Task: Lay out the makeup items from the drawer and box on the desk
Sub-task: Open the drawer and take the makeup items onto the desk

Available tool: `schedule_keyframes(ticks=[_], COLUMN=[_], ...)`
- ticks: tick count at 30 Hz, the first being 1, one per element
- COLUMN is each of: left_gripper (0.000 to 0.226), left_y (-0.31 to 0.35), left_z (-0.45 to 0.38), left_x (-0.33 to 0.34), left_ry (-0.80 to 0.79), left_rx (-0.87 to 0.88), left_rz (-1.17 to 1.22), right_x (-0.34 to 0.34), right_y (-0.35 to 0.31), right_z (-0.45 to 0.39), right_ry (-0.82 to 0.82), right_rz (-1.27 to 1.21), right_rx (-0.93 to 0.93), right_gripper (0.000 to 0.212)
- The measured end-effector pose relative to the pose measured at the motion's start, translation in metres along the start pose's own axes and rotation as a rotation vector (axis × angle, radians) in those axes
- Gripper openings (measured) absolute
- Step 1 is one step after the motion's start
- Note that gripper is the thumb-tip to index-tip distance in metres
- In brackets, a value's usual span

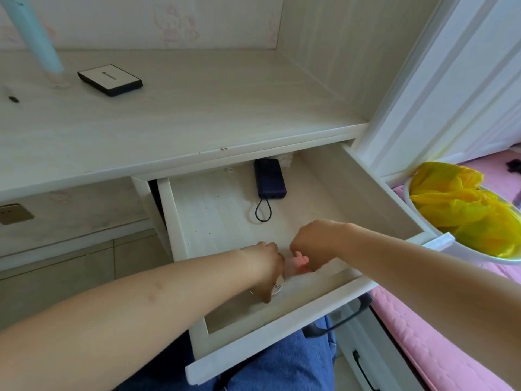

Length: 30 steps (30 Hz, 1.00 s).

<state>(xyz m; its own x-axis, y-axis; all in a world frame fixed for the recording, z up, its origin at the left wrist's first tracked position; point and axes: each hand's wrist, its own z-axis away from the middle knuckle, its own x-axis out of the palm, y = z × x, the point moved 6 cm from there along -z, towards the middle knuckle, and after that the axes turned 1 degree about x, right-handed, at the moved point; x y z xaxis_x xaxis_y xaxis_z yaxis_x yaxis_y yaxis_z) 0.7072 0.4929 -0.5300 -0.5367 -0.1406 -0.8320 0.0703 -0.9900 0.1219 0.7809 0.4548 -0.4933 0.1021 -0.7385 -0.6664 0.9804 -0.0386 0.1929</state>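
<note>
Head view. The drawer (282, 314) stands pulled fully out below the desk (197, 108), so that its front corner, where the small items lie, can be reached from above. Both forearms extend into that corner. The left hand (269, 273) points fingers downward and curls them around a small white round item (277, 286) with printed lettering, apparently a makeup container, gripped for lifting. The right hand (313, 244) bends at the wrist, its fingers folded under onto a pink item (300, 262); whether it already pinches this item or only touches it cannot be told, since the palm hides the fingertips. Both items sit low against the drawer front, touching or nearly touching each other. A dark power bank (269, 179) with a looped cord rests at the drawer's rear. On the desk lies 1 flat black-edged box (110, 79) beside a pale blue lamp stem (39, 38); no makeup appears laid out there yet.
</note>
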Motion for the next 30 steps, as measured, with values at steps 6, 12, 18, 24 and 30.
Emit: schedule_keyframes(ticks=[6, 12, 18, 24, 30], left_gripper=[0.049, 0.047, 0.023, 0.029, 0.072], left_y=[-0.030, -0.078, -0.113, -0.183, -0.257], left_z=[0.049, 0.114, 0.156, 0.167, 0.146], left_x=[-0.063, -0.132, -0.179, -0.210, -0.207], left_ry=[0.223, 0.495, 0.775, 0.956, 1.008], left_rx=[0.002, -0.035, -0.065, -0.208, -0.399], left_rz=[0.148, 0.257, 0.119, 0.176, 0.263], right_x=[-0.034, -0.087, -0.151, -0.220, -0.265], right_y=[0.033, 0.052, 0.049, 0.051, 0.055], right_z=[0.021, 0.051, 0.051, 0.025, -0.034], right_ry=[0.234, 0.565, 0.791, 0.885, 0.905], right_rz=[-0.532, -0.976, -1.237, -1.374, -1.464], right_rx=[0.126, 0.095, -0.083, -0.188, -0.196], right_gripper=[0.027, 0.018, 0.018, 0.024, 0.024])
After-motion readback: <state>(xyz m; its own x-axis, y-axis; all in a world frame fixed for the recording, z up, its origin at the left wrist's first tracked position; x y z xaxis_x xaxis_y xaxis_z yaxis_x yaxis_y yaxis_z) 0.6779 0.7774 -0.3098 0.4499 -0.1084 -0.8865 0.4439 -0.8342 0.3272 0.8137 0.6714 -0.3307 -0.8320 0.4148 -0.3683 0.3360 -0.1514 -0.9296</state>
